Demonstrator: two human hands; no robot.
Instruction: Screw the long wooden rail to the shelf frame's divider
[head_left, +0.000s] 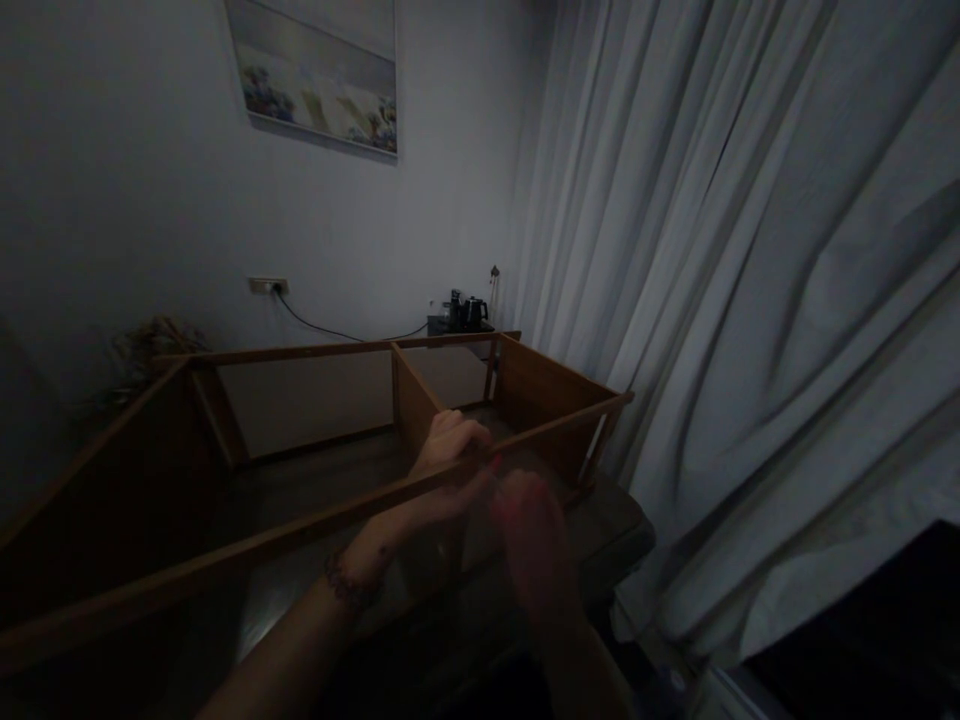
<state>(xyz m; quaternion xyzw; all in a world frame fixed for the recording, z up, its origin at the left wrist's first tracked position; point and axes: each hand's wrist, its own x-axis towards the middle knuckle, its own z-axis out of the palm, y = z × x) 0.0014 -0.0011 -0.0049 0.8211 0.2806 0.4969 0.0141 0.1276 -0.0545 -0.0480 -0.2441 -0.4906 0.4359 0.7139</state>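
A wooden shelf frame (300, 352) lies on its side in a dim room, with an upright divider (415, 400) in its middle. My left hand (450, 455) has its fingers wrapped over the near wooden rail (247, 545) where the divider meets it; a dark bracelet (349, 585) sits on that wrist. My right hand (534, 535) is just right of it, below the rail, blurred by motion, so its fingers cannot be read.
Grey curtains (750, 300) hang at the right. A picture (319, 75) hangs on the far wall above a socket (268, 286) with a cable. A kettle (474, 312) stands on a small dark stand behind the frame. A plant (146, 350) sits at left.
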